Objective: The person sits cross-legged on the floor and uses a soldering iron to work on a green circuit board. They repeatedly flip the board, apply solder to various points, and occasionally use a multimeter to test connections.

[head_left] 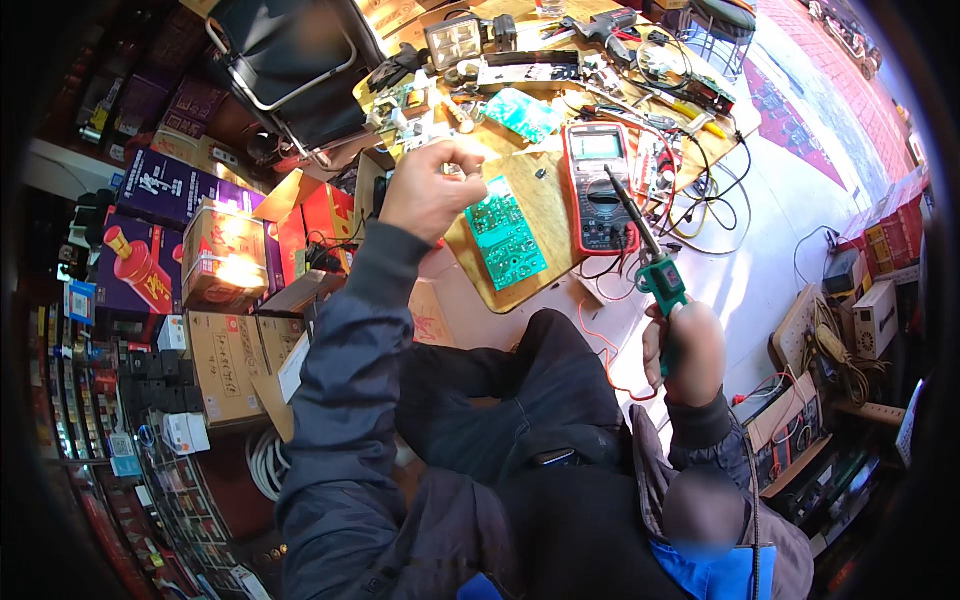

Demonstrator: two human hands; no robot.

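My right hand [690, 350] is wrapped round the green handle of a soldering iron [660, 282], its tip pointing up and left past the multimeter. The red and black multimeter [598, 190] lies on the wooden table with its small screen facing up. Beside the left edge of a green circuit board [503, 235], my left hand [430, 190] is closed with thumb and fingers together. Whatever it may hold is too small or hidden to make out. The board lies at the table's near edge, solder side apparently up.
A second green board [524, 115] lies farther back on the wooden table [480, 275], among tools, leads and a work lamp [455, 42]. Cardboard boxes [225, 360] stack up at the left, near a black chair [290, 60]. A red cable [612, 365] hangs below the table's right side.
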